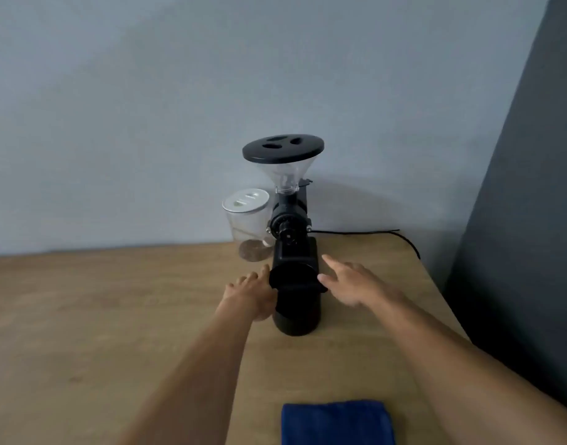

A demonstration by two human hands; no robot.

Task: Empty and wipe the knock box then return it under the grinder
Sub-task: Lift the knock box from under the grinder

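Note:
A black coffee grinder (pixel 290 220) with a clear funnel hopper and black lid stands at the back of the wooden table. In front of it, below its spout, stands a black cylindrical knock box (pixel 296 303) with a round black top. My left hand (pixel 253 292) touches the box's left side, fingers curled against it. My right hand (pixel 349 281) hovers just right of the box with fingers spread, slightly blurred. A folded blue cloth (pixel 336 423) lies on the table close to me, between my forearms.
A clear jar (pixel 248 224) with a white lid and some brown grounds at its bottom stands left of the grinder. A black power cord (pixel 388 234) runs right along the wall. The wooden table's (pixel 99 316) right edge meets a dark grey wall (pixel 526 220).

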